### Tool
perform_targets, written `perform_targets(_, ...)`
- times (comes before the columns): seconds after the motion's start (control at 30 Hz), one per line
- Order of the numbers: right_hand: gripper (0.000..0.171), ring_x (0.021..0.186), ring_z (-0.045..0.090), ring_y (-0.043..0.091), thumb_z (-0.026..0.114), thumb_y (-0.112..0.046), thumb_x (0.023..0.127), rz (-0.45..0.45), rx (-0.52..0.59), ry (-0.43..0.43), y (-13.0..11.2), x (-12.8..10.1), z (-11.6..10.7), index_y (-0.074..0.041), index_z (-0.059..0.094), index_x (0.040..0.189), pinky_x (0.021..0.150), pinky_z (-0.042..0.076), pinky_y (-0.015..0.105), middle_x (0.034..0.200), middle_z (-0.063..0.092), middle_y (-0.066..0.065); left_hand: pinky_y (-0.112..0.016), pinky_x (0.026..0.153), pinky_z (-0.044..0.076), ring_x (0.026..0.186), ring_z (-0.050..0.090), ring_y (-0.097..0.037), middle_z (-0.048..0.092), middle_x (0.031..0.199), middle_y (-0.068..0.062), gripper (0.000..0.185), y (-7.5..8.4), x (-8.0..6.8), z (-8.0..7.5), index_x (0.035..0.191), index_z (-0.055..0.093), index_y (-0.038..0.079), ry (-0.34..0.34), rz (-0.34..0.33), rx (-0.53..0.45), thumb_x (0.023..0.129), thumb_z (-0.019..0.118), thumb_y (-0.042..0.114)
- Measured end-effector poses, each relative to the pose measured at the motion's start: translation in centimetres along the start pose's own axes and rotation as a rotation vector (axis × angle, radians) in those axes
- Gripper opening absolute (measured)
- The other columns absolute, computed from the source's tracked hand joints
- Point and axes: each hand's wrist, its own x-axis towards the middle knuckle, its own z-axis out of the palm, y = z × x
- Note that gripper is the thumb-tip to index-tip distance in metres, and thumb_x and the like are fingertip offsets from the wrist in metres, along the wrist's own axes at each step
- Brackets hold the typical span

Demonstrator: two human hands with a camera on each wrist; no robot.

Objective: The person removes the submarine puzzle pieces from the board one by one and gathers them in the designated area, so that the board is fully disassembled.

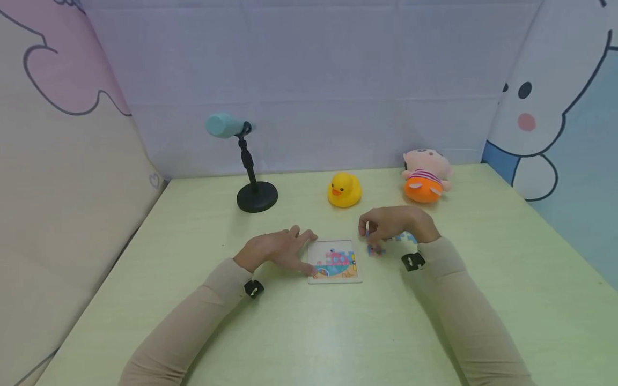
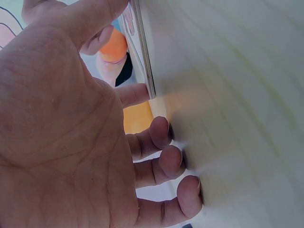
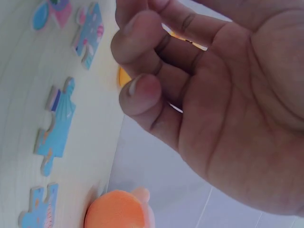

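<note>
A square jigsaw puzzle board [image 1: 357, 279] with a pale rim lies on the table, its lower part filled with a pink, teal and orange picture. My left hand [image 1: 286, 249] spreads at the board's left side, the thumb on its lower left and the index finger touching its upper left corner. In the left wrist view the other fingertips [image 2: 190, 194] rest on the tabletop. My right hand [image 1: 386, 222] hovers with bent fingers over loose puzzle pieces [image 1: 404, 236]. Whether its thumb and index finger pinch a piece is hidden. Blue pieces [image 3: 59, 126] lie beside it.
Behind the board sits a yellow rubber duck [image 1: 344, 190]. A plush toy in orange shorts [image 1: 425, 176] stands at the back right. At the back left is a light-blue device on a black stand [image 1: 257, 197]. A pale cloth wall [image 1: 309, 86] borders the table's far edge.
</note>
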Motion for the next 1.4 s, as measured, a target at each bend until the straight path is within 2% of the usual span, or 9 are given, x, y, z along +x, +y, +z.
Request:
perform_targets(0.13,0.015,0.072,0.055,0.017,0.064,-0.009,0.094,0.009,-0.024,-0.002,-0.7,0.1,0.1,-0.007,0.059,0.108,0.069,0.044,0.029,0.088,0.063,0.006,-0.044,0.091,0.047,0.107,0.051,-0.027,0.042,0.133,-0.014,0.085,0.0,0.0,0.0,0.152,0.028,0.028,0.002,-0.001,-0.008,0.085,0.063,0.068)
perform_targets(0.3,0.017,0.073,0.062,0.021,0.063,-0.005,0.094,0.009,-0.002,-0.021,-1.6,0.2,0.5,-0.005,0.058,0.110,0.076,0.047,0.033,0.089,0.065,0.009,-0.043,0.090,0.048,0.106,0.052,-0.026,0.043,0.132,-0.013,0.085,-0.1,0.0,0.1,0.151,0.029,0.028,0.006,-0.005,-0.013,0.085,0.064,0.069)
perform_targets(0.4,0.021,0.072,0.065,0.023,0.064,-0.005,0.094,0.015,0.008,-0.029,-1.9,0.3,0.7,-0.006,0.057,0.114,0.075,0.048,0.036,0.088,0.066,0.010,-0.043,0.090,0.048,0.105,0.052,-0.026,0.044,0.130,-0.013,0.085,-0.1,0.0,0.1,0.151,0.030,0.029,0.005,-0.006,-0.016,0.084,0.064,0.069)
perform_targets(0.7,0.031,0.068,0.060,0.021,0.069,-0.013,0.094,0.043,-0.088,-0.034,-3.5,1.3,1.9,-0.017,0.056,0.122,0.066,0.049,0.031,0.088,0.060,0.005,-0.043,0.090,0.048,0.105,0.052,-0.025,0.044,0.129,-0.011,0.085,-0.2,0.3,0.2,0.151,0.030,0.028,0.002,-0.012,-0.012,0.084,0.064,0.069)
perform_targets(0.93,0.035,0.064,0.056,0.019,0.071,-0.014,0.092,0.025,-0.122,-0.039,-4.4,1.7,2.4,-0.019,0.054,0.122,0.061,0.047,0.028,0.085,0.059,0.003,-0.041,0.090,0.048,0.106,0.051,-0.024,0.043,0.128,-0.010,0.087,-0.5,0.9,0.7,0.153,0.027,0.031,-0.003,-0.027,0.012,0.084,0.061,0.072)
perform_targets(1.17,0.036,0.072,0.058,0.019,0.074,-0.018,0.091,0.025,-0.143,-0.045,-5.0,2.0,2.9,-0.021,0.054,0.120,0.062,0.051,0.035,0.087,0.063,0.001,-0.044,0.090,0.048,0.106,0.052,-0.026,0.044,0.127,-0.011,0.085,-0.2,0.4,0.3,0.151,0.029,0.029,0.001,-0.015,-0.008,0.084,0.063,0.069)
perform_targets(1.4,0.040,0.079,0.057,0.018,0.075,-0.019,0.090,0.054,-0.191,-0.038,-5.5,2.3,3.4,-0.023,0.051,0.121,0.071,0.049,0.033,0.092,0.064,0.001,-0.042,0.091,0.047,0.108,0.051,-0.024,0.043,0.129,-0.010,0.087,-0.2,0.5,0.4,0.153,0.026,0.030,-0.014,-0.033,0.020,0.085,0.061,0.071)
